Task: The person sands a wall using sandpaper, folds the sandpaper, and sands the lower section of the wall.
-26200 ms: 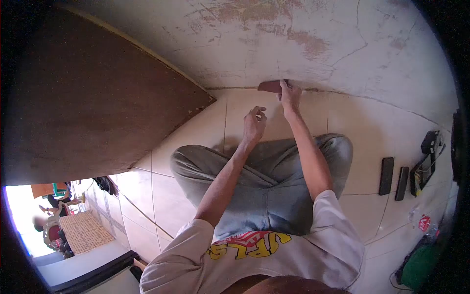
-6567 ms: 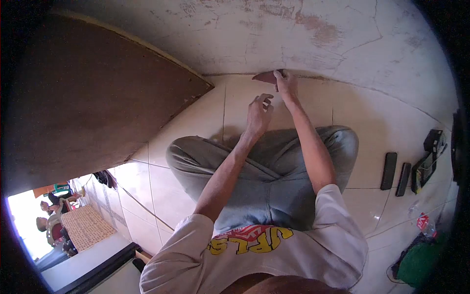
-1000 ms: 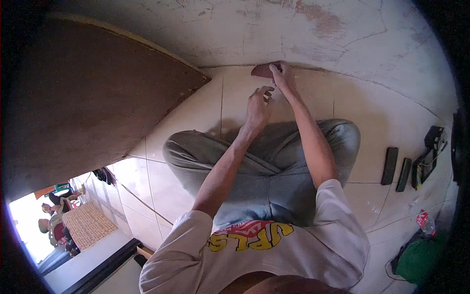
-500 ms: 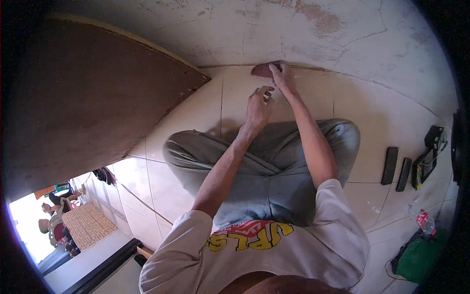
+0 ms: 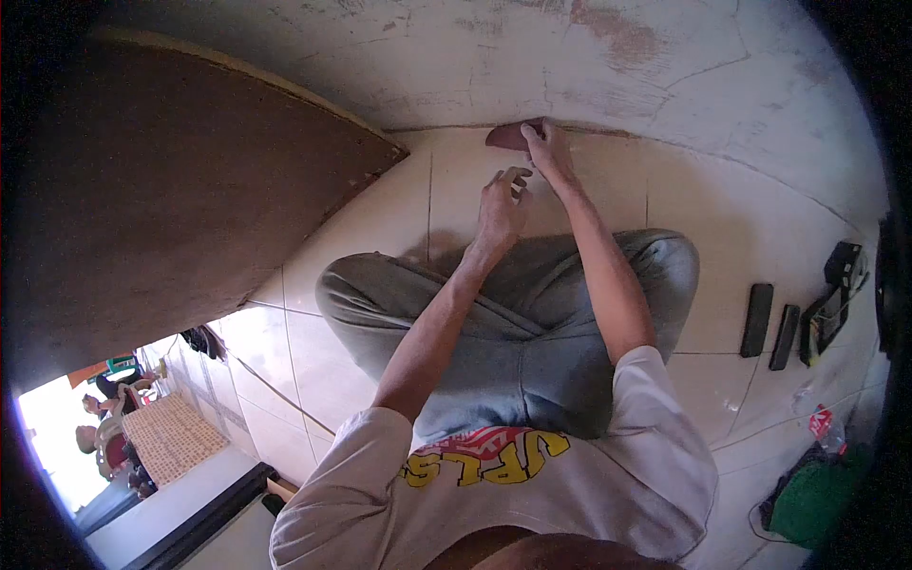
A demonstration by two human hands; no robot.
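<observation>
My right hand (image 5: 549, 154) is closed on a maroon piece of sandpaper (image 5: 508, 137), thumb on top. The sandpaper is bent and lies at the foot of the scuffed, pale wall (image 5: 608, 81), where it meets the tiled floor. Just below and to the left, my left hand (image 5: 502, 204) hangs over the floor tiles, its fingers loosely curled and apart, with nothing visible in them. Both forearms reach out over my crossed legs in grey trousers (image 5: 522, 370).
A large brown board (image 5: 190, 190) stands at the left, its corner near the wall. On the right floor lie two black oblong objects (image 5: 756, 320), black gear (image 5: 825, 323) with a cable, and a green bag (image 5: 807, 503). People (image 5: 104, 442) sit far off at lower left.
The sandpaper and my right hand have shifted very slightly at the wall's base. My left hand stays almost in place.
</observation>
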